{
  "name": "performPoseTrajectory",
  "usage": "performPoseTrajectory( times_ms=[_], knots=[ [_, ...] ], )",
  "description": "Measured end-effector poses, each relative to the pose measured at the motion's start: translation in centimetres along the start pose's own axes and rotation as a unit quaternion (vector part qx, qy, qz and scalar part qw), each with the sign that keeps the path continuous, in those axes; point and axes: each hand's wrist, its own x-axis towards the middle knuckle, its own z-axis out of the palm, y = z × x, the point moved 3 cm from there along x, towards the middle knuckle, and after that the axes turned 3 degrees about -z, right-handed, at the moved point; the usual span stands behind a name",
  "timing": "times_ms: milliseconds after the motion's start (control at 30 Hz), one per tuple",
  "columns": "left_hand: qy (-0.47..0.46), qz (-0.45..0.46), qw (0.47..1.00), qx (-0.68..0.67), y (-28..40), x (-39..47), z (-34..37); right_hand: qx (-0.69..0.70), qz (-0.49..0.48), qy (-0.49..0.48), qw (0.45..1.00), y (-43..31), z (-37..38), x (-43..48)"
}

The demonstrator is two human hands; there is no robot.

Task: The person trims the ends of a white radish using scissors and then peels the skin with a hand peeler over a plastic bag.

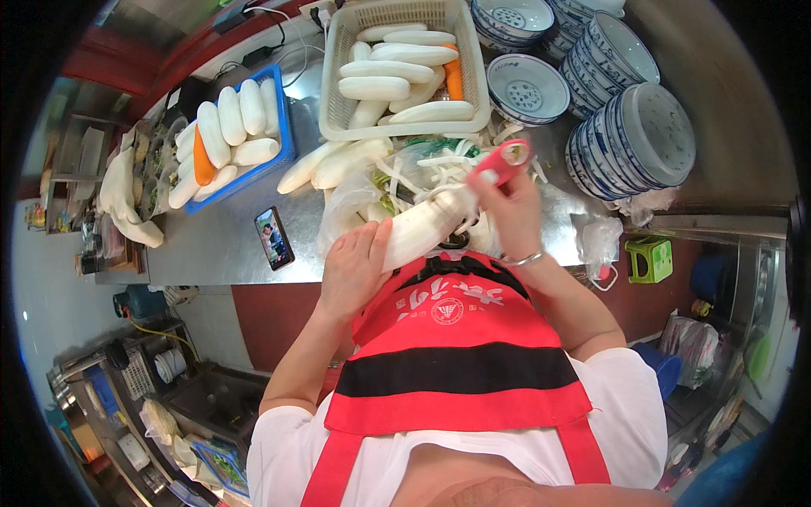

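A large white radish lies slanted in front of my red apron, its near end gripped by my left hand. Around a red-handled peeler my right hand is closed, at the radish's far end; the blade is blurred. Beneath and behind the radish, peel strips lie over a clear plastic bag and some green leaves. Two more radishes rest on the metal table beside the bag. Pale radishes and a carrot fill a cream plastic basket beyond.
A blue basket of radishes with a carrot stands at the left, a smartphone in front of it. Stacked blue-and-white bowls occupy the right side. A crumpled plastic bag hangs at the table's right edge, near a green stool.
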Motion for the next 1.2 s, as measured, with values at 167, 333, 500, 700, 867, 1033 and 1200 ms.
performPoseTrajectory(
  times_ms=[167, 333, 500, 700, 867, 1033, 1200],
  knots=[
    [0.006, 0.01, 1.0, 0.004, 0.8, 1.0, -0.5, 0.021, 0.03, -0.046, 0.998, 0.3, 3.3, -1.5],
    [0.01, 0.011, 0.999, 0.041, 0.1, -0.1, -0.7, 0.015, 0.076, -0.011, 0.997, 4.6, -0.1, 2.2],
    [0.019, 0.019, 0.998, 0.053, -0.6, -1.7, -0.7, -0.202, -0.044, 0.079, 0.975, 9.4, -6.0, 3.7],
    [-0.008, 0.051, 0.993, 0.105, -0.7, -0.9, 0.3, -0.008, 0.008, 0.055, 0.998, 3.2, -2.2, 2.1],
    [0.011, 0.067, 0.995, 0.078, 0.7, 0.9, -0.1, 0.017, -0.034, -0.005, 0.999, 1.0, 4.4, -1.0],
    [0.015, 0.061, 0.994, 0.088, 0.6, 0.8, -0.7, 0.022, 0.045, -0.031, 0.998, 2.8, 3.5, -0.1],
    [0.01, 0.075, 0.993, 0.085, 0.7, 0.7, -0.5, 0.063, 0.071, -0.031, 0.995, 3.2, 2.4, -0.4]
  ],
)
